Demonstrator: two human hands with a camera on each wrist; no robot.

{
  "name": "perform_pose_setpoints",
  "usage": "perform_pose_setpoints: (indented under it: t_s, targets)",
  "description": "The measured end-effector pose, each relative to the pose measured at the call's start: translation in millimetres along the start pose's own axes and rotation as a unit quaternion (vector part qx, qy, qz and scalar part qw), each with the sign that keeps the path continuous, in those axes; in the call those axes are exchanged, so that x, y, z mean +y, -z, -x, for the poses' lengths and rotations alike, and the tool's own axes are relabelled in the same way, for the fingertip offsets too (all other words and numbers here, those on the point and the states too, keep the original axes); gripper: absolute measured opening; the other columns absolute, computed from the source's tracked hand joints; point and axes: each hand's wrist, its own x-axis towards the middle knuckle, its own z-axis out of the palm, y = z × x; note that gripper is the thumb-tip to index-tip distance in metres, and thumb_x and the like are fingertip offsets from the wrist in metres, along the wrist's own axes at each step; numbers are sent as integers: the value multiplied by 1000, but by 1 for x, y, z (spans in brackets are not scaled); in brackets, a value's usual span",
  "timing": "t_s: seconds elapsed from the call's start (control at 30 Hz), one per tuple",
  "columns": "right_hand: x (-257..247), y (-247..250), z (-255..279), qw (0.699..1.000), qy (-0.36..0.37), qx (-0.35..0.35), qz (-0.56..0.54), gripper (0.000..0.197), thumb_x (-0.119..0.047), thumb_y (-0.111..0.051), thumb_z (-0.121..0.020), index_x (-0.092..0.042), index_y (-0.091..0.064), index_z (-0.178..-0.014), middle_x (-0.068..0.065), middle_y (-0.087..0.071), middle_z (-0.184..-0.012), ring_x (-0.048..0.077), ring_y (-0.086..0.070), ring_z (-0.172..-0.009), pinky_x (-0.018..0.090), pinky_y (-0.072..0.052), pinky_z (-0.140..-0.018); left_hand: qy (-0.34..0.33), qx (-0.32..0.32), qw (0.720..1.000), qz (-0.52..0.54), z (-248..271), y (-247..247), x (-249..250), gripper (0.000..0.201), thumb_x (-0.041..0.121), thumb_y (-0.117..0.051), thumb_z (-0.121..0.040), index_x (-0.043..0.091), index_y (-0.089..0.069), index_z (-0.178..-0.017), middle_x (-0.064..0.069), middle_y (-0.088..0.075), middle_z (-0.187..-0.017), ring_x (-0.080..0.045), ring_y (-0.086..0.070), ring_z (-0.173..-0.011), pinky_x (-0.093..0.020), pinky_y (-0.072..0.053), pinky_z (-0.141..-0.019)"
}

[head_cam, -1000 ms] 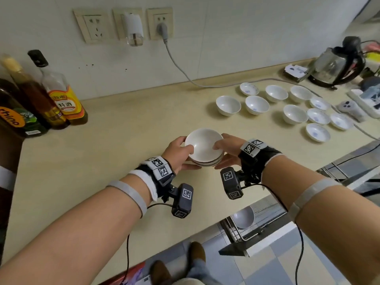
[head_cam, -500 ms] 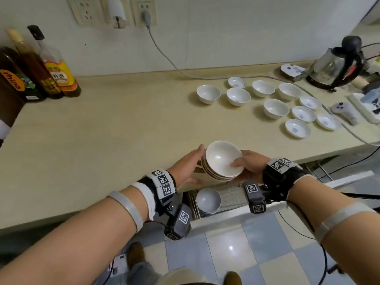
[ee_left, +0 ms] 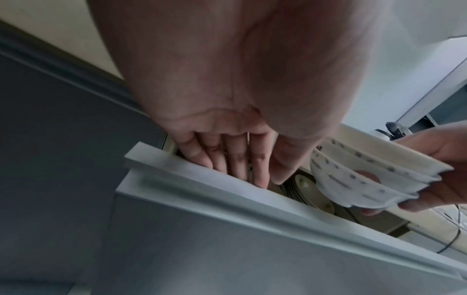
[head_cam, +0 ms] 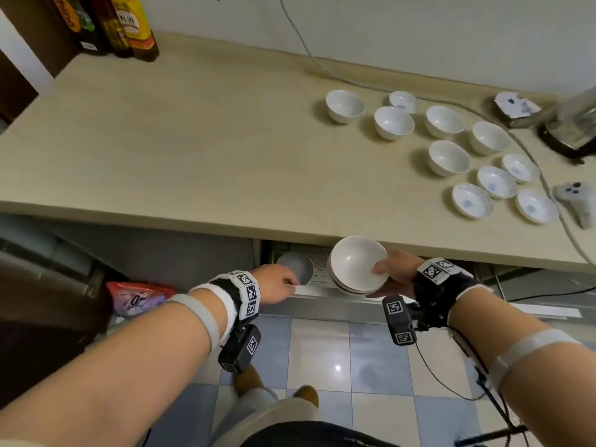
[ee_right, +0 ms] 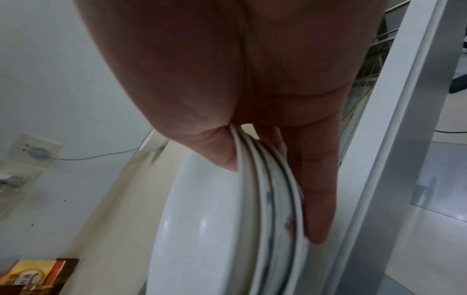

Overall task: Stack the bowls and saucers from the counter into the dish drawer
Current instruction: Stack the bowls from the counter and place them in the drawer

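Bowls (head_cam: 356, 264), stacked, sat gripped in the right hand (head_cam: 398, 275), thumb inside; the left hand (head_cam: 274, 284) curled its fingers over the drawer front (ee_left: 252, 229).

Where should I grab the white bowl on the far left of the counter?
Probably pinch the rim from above on its left: the bowl stands upright, mouth open, and the other bowls stand to its right.

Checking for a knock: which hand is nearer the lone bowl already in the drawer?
Left. The left hand hooks over the drawer front right beside that bowl; the right hand holds the stack of bowls farther to its right.
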Motion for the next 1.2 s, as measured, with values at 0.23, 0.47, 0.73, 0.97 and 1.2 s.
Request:
perform_pose_setpoints:
  t_s: [0.23, 0.47, 0.73, 0.97, 1.2]
  targets:
    - [8, 17, -43, 995, -19, -26, 97, 51, 5, -45, -93, -5, -39, -143, 27, -55, -128, 40, -65, -94, 53, -60, -70, 18, 11, 996, 88, -9, -12, -8, 28, 17, -54, -95, 18, -76, -112, 4, -72, -122, -11, -62, -116, -29, -45, -106]
    - [19, 24, -108, 970, -45, -111, 210, 46, 5, -46, -94, -7, -45, -139, 21, -62, -108, 45, -63, -109, 63, -51, -94, 133, 117, 976, 125, -5, -53, 4, 28, 36, -66, -87, 20, -61, -64, 8, -55, -61, -1, -50, -58, -21, -37, -58]
    - [38, 18, -186, 898, -36, -177, 401, 56, -4, -55, -90, -9, -40, -143, 13, -60, -95, 34, -62, -84, 49, -54, -87, 293, 157, 943, -1, 2, -93, 23, 24, 49, -56, -83, 28, -60, -73, 11, -65, -90, -18, -51, -96, -37, -36, -90]
    - [69, -5, -212, 881, -39, -170, 441, 50, -4, -52, -90, -9, -37, -137, 19, -58, -83, 34, -62, -63, 45, -56, -62, 282, 211, 935, -31, 9, -119, 25, 18, 44, -49, -82, 33, -64, -85, 15, -60, -92, -14, -48, -99, -36, -31, -90]
    - [96, -21, -223, 914, -32, -195, 355, 61, 5, -44, -95, -12, -28, -151, 28, -48, -140, 28, -51, -66, 31, -48, -48, 273, 243, 929, -53, 6, -126, 21, 28, 47, -41, -82, 34, -65, -86, 18, -57, -88, -12, -46, -94, -33, -26, -83]
